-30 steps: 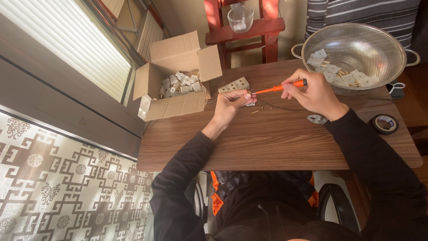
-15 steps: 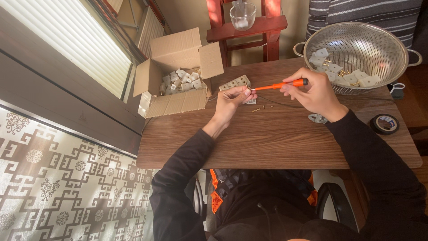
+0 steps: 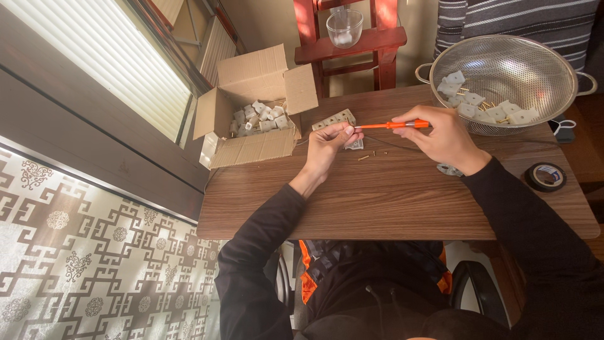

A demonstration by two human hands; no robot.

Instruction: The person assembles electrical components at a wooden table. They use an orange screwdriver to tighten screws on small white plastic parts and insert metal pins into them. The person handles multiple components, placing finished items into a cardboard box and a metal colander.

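Bare table (image 3: 377, 201) between the forearms and the near edge, open to passage. Far left corner blocked by open cardboard box (image 3: 251, 119) with raised flaps; far right by metal colander (image 3: 509, 69) overhanging the edge. Small screws (image 3: 365, 157) scattered just beside left hand (image 3: 327, 145). Tape roll (image 3: 545, 177) near right edge, well apart from right hand (image 3: 443, 135).
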